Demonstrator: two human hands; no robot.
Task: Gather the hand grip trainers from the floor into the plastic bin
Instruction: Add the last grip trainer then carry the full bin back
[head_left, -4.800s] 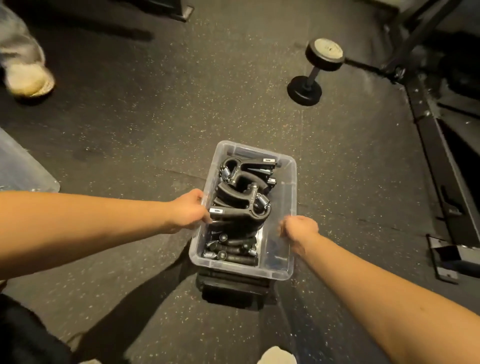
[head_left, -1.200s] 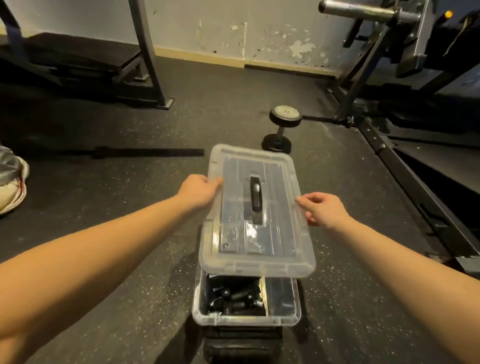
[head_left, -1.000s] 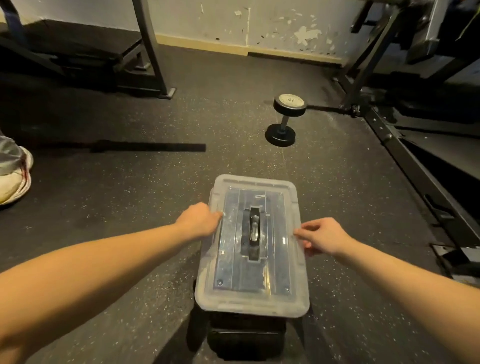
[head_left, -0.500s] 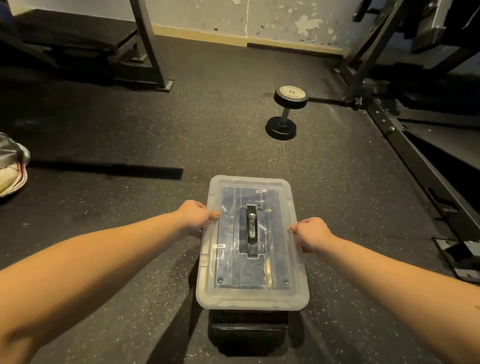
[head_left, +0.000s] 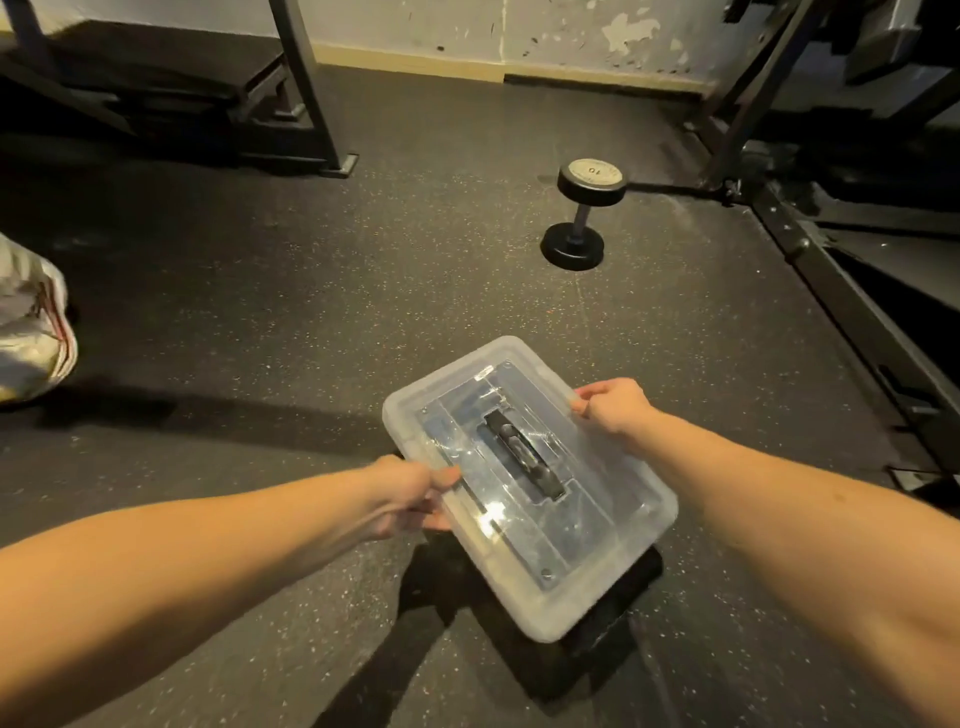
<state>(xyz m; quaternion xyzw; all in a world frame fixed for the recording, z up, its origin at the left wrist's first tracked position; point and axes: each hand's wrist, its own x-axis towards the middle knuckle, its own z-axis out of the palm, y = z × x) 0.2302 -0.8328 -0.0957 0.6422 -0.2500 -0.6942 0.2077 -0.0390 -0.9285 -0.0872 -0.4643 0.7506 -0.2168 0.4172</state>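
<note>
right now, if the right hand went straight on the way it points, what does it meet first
The plastic bin's lid, whose rim the right hand grips. It points across the lid's far corner; beyond looks like bare floor, the dumbbell off that line, though depth is unclear.

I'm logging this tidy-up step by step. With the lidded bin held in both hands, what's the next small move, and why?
Probably square the plastic bin up and lift it level. The lid is on, the left hand and right hand each have a grip on opposite long edges, and the bin is turned askew, so carrying seems next.
</note>
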